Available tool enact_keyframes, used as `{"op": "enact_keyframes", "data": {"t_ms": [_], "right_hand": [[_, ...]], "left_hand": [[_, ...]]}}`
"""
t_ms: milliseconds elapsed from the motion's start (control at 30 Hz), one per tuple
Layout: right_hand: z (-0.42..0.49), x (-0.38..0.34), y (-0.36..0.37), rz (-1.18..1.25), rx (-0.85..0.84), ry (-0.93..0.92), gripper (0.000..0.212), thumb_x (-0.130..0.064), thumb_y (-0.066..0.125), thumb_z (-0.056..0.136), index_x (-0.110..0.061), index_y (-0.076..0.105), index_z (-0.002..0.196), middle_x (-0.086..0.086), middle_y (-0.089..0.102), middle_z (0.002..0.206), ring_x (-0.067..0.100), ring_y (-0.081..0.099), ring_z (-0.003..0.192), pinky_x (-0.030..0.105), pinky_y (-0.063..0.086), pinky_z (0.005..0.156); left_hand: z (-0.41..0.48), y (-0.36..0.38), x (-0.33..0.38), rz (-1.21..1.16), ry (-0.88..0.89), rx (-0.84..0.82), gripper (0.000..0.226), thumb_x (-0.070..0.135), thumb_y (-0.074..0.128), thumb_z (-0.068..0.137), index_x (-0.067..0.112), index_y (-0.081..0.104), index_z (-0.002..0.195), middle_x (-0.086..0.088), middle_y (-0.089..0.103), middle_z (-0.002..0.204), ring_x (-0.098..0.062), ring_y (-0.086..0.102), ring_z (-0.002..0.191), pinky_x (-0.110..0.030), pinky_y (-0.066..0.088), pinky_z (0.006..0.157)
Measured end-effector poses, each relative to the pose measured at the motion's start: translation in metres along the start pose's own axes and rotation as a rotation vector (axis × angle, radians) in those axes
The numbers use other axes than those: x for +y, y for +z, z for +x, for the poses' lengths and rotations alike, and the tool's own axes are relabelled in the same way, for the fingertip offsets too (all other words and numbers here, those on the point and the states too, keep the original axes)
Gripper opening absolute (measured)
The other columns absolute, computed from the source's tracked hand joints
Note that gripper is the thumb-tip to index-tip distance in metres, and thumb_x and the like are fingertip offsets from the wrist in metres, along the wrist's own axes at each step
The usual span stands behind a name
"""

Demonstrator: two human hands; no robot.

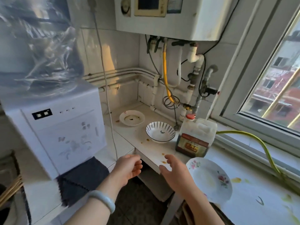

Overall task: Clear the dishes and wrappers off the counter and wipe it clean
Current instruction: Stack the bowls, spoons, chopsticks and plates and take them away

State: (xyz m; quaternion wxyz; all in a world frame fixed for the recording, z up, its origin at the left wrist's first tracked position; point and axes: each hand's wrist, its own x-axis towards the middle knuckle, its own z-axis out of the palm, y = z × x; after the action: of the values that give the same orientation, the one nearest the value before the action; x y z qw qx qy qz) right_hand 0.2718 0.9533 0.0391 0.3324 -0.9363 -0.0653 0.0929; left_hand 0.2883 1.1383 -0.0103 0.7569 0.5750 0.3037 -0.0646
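Left hand (128, 166): fingers loosely open, empty, front-left of the jug (195, 137).
Right hand (173, 172): fingers spread, empty, at the counter (151, 151) edge before the jug.
Striped bowl (160, 132): just left of the jug, beyond both hands' fingertips.
Floral plate (209, 177): before the jug, beside the right hand.

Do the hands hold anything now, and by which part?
Nothing is held. The left hand and the right hand are both empty, reaching toward the counter.

bare forearms without sleeves; a pale jade-like bangle (103, 201) circles the left wrist.
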Motion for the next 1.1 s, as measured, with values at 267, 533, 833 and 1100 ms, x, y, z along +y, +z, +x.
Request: {"op": "enact_keyframes", "data": {"t_ms": [267,533,833,1100], "right_hand": [[0.089,0.008,0.000,0.343,-0.095,0.219,0.034,-0.028,0.056,0.094,-0.017,0.056,0.126,0.002,0.066,0.110,0.015,0.063,0.092,0.022,0.051,0.072],[0.206,0.028,0.009,0.619,-0.084,0.661,0.019,-0.017,0.048,0.096,-0.005,0.057,0.107,0.012,0.061,0.081,0.022,0.058,0.066,0.028,0.049,0.057],[0.260,0.050,0.023,0.727,-0.041,0.891,0.014,-0.005,0.044,0.094,0.000,0.056,0.100,0.014,0.060,0.082,0.024,0.061,0.063,0.028,0.052,0.049],[0.271,0.063,0.035,0.814,-0.064,0.934,0.020,-0.014,0.041,0.099,-0.003,0.058,0.093,0.011,0.065,0.074,0.022,0.062,0.061,0.028,0.053,0.056]], "left_hand": [[0.102,0.025,0.043,-0.081,-0.126,0.086,0.009,0.004,0.054,0.092,0.001,0.059,0.085,-0.012,0.060,0.070,-0.022,0.057,0.060,-0.027,0.050,0.054],[0.216,0.030,0.078,-0.204,-0.221,0.131,0.010,0.010,0.045,0.099,0.003,0.051,0.103,-0.015,0.058,0.084,-0.024,0.054,0.070,-0.029,0.053,0.053],[0.298,0.041,0.101,-0.115,-0.229,0.176,0.022,0.014,0.043,0.099,0.011,0.051,0.120,-0.015,0.060,0.085,-0.024,0.056,0.072,-0.033,0.049,0.062],[0.341,0.039,0.098,-0.131,-0.284,0.176,0.029,0.028,0.039,0.104,0.005,0.050,0.088,-0.012,0.057,0.084,-0.021,0.055,0.071,-0.032,0.047,0.061]]}}
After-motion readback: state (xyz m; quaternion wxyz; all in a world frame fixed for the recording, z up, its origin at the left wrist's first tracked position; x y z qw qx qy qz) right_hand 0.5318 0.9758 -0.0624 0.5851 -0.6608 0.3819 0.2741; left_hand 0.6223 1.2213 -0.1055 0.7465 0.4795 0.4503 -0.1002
